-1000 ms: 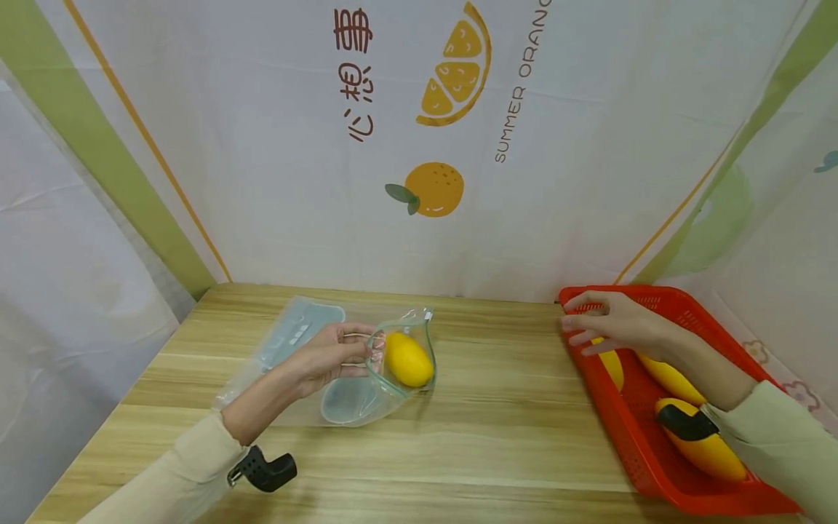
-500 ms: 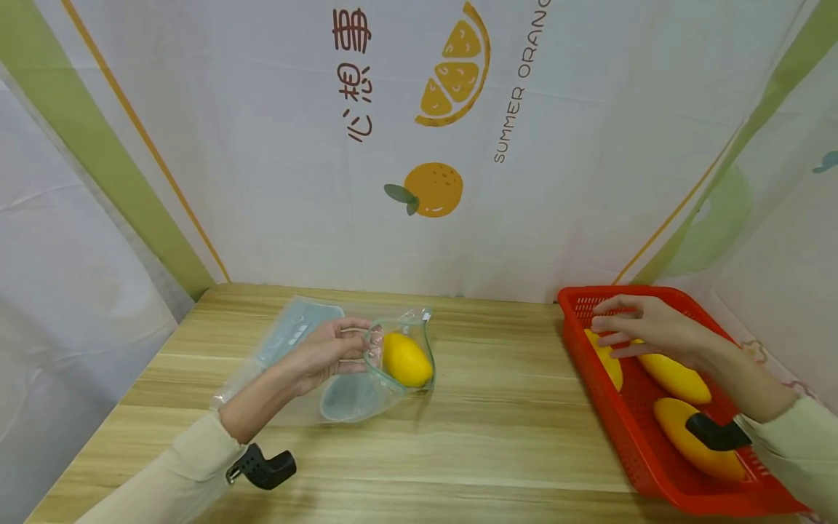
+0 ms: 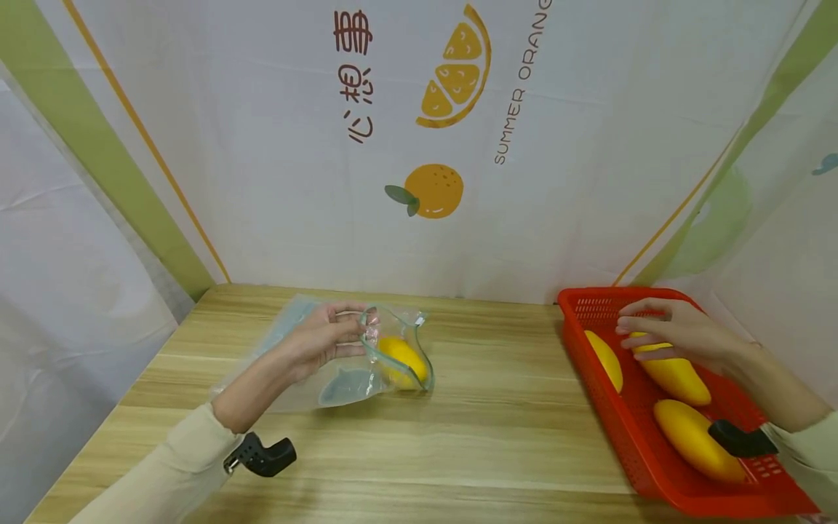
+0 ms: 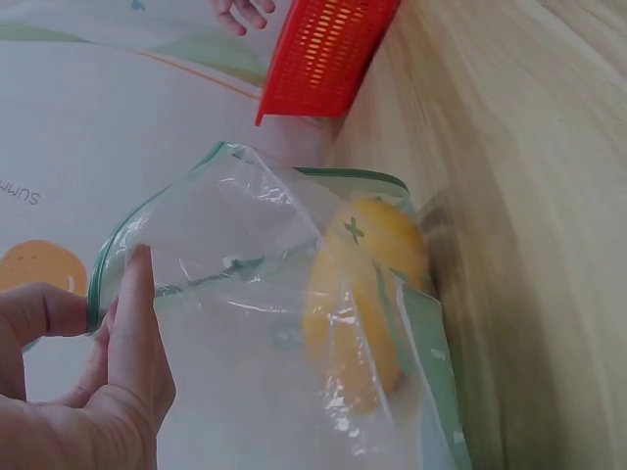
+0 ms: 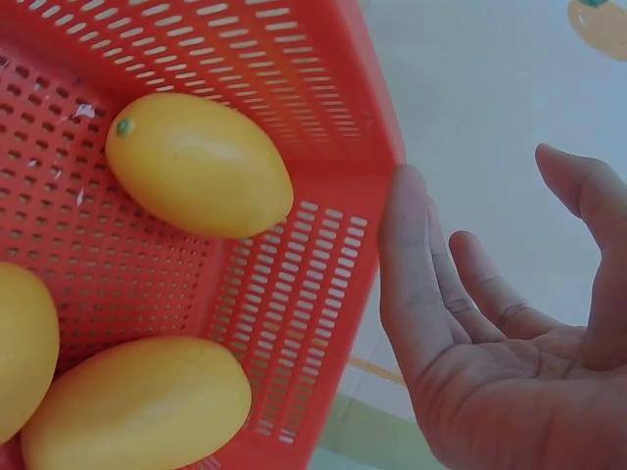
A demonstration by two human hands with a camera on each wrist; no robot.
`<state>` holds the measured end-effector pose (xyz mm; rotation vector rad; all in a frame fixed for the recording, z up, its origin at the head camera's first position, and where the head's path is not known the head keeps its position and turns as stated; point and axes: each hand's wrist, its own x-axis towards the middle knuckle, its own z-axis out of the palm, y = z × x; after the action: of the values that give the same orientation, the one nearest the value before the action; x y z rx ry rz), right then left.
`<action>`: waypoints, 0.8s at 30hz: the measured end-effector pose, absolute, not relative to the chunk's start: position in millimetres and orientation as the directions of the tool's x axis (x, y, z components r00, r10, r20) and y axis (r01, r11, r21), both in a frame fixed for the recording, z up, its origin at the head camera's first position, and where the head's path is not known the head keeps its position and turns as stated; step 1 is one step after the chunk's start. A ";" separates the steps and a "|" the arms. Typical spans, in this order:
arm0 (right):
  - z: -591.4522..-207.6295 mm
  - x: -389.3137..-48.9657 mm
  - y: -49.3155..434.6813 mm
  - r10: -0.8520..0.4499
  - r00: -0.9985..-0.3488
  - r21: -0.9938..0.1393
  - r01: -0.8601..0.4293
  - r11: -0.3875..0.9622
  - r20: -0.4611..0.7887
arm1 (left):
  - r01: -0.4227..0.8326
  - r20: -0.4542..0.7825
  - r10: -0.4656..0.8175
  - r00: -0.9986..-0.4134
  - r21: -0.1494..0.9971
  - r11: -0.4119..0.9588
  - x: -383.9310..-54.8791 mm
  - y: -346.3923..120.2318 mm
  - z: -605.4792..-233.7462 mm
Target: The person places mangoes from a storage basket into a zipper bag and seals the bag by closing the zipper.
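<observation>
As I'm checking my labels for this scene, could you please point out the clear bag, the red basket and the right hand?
Clear bag point(image 4: 240, 333): left wrist view, on its see-through side.
Red basket point(image 3: 618, 422): head view, on its side wall.
Right hand point(image 5: 514, 377): right wrist view, on the palm.

Shiny plastic, matt cloth
Bag point(image 4: 235, 382) of creased clear film; basket point(image 3: 615, 429) of smooth plastic; yellow fruits point(image 5: 200, 164) glossy; tabletop point(image 3: 511, 422) grained wood; backdrop point(image 3: 275, 182) lightly wrinkled fabric
</observation>
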<state>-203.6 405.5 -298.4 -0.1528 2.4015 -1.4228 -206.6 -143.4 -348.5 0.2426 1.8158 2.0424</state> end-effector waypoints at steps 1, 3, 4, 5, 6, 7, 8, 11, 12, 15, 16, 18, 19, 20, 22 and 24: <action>-298.6 -203.4 407.3 -0.261 -0.935 -0.868 0.085 0.489 -0.239 | -0.174 -0.125 0.399 -0.908 0.981 -0.088 -207.2 -143.4 -347.2; -298.9 -203.2 410.1 -0.255 -0.936 -0.870 0.092 0.484 -0.241 | -0.174 -0.120 0.393 -0.912 0.979 -0.102 -208.0 -143.6 -344.7; -298.9 -203.1 411.0 -0.254 -0.937 -0.871 0.094 0.482 -0.242 | -0.174 -0.121 0.388 -0.914 0.979 -0.105 -208.3 -143.9 -343.6; -298.9 -203.1 411.5 -0.253 -0.937 -0.872 0.096 0.479 -0.242 | -0.173 -0.119 0.385 -0.915 0.979 -0.109 -208.4 -144.1 -342.5; -298.9 -203.2 411.8 -0.252 -0.937 -0.874 0.098 0.477 -0.242 | -0.175 -0.120 0.382 -0.916 0.978 -0.111 -208.5 -144.3 -341.4; -298.8 -203.3 411.8 -0.253 -0.937 -0.874 0.098 0.476 -0.243 | -0.182 -0.128 0.377 -0.918 0.977 -0.113 -208.4 -144.2 -340.4; -298.7 -203.5 411.6 -0.253 -0.936 -0.875 0.100 0.474 -0.244 | -0.185 -0.130 0.374 -0.918 0.976 -0.113 -208.3 -144.1 -339.3; -298.0 -203.7 410.9 -0.257 -0.934 -0.875 0.104 0.472 -0.249 | -0.187 -0.131 0.375 -0.918 0.976 -0.116 -208.1 -142.8 -336.0; -297.8 -203.6 410.8 -0.259 -0.932 -0.875 0.105 0.473 -0.252 | -0.187 -0.132 0.374 -0.918 0.976 -0.114 -208.0 -142.1 -334.7; -297.4 -203.0 411.2 -0.269 -0.925 -0.869 0.111 0.482 -0.268 | -0.186 -0.128 0.372 -0.920 0.975 -0.123 -208.4 -140.2 -330.6; -297.4 -202.7 411.7 -0.272 -0.922 -0.866 0.113 0.488 -0.274 | -0.187 -0.126 0.371 -0.920 0.973 -0.134 -208.5 -139.8 -329.1; -297.7 -202.4 413.6 -0.285 -0.915 -0.861 0.115 0.495 -0.286 | -0.188 -0.116 0.373 -0.921 0.969 -0.163 -208.4 -139.6 -326.1; -297.9 -202.3 414.8 -0.293 -0.911 -0.860 0.114 0.497 -0.290 | -0.188 -0.108 0.375 -0.921 0.964 -0.186 -208.5 -140.0 -325.0; -298.3 -202.1 415.9 -0.298 -0.909 -0.858 0.113 0.500 -0.293 | -0.188 -0.098 0.378 -0.921 0.959 -0.210 -208.4 -140.7 -324.0; -299.2 -202.1 418.6 -0.311 -0.903 -0.858 0.109 0.501 -0.296 | -0.178 -0.064 0.390 -0.919 0.948 -0.264 -208.2 -142.8 -323.0; -300.1 -202.2 421.6 -0.323 -0.899 -0.860 0.103 0.500 -0.295 | -0.170 -0.036 0.395 -0.918 0.935 -0.311 -207.8 -145.2 -323.0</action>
<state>-202.2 421.6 -300.1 -0.1815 2.3274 -1.3742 -207.8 -145.2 -323.0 0.2841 1.5861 2.2759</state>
